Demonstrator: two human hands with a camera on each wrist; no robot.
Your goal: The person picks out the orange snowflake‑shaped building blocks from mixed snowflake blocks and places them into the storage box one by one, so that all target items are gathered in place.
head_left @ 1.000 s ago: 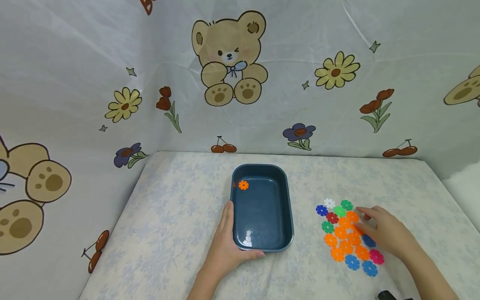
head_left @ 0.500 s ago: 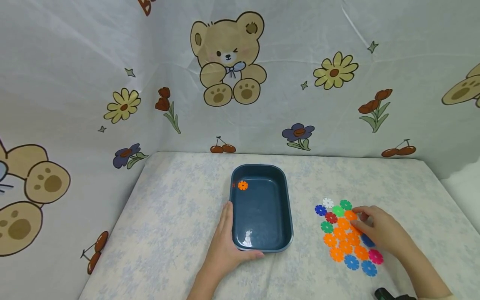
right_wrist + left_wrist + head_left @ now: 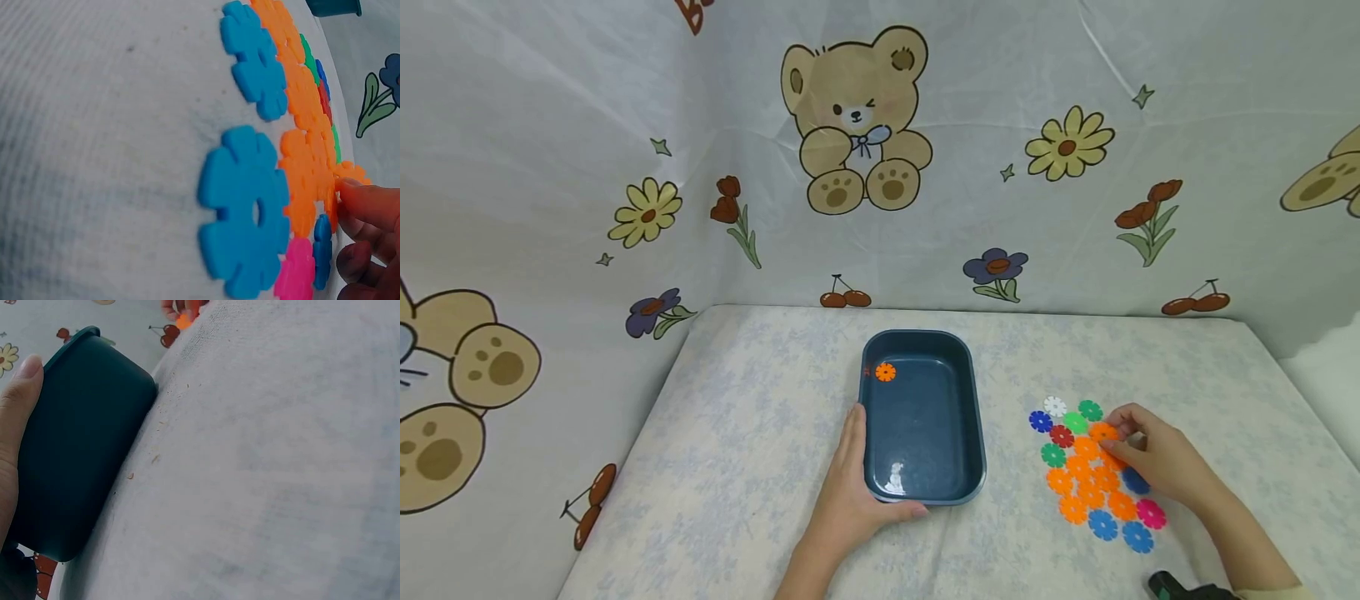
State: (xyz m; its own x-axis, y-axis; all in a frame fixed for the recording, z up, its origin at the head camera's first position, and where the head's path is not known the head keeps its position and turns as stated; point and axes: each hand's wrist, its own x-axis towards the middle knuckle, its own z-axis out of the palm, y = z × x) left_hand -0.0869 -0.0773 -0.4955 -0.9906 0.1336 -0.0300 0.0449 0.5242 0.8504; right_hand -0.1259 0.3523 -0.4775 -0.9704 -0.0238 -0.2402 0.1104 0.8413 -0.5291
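Observation:
My left hand (image 3: 853, 492) rests against the near left corner of a dark blue tray (image 3: 980, 433), fingers straight along its left side and thumb along the near rim. Inside the tray, an orange flower-shaped disc (image 3: 886, 372) lies near the far left corner. My right hand (image 3: 1165, 457) pinches another orange flower disc (image 3: 1102, 432) between thumb and fingers at the right edge of a flat group of discs. In the right wrist view this pinched disc (image 3: 352, 172) stands raised beside the thumb. Most discs in the group are orange.
Around the orange discs lie a white disc (image 3: 1055, 407), a red disc (image 3: 1062, 436), a pink disc (image 3: 1151, 513), and several green and blue ones. A black object (image 3: 1180, 587) shows at the bottom edge by the right forearm. Patterned cloth (image 3: 925, 250) rises behind the table.
My right thumb and fingers have closed on an orange disc at the group's upper right and shifted it slightly. The left hand and the tray have stayed in place.

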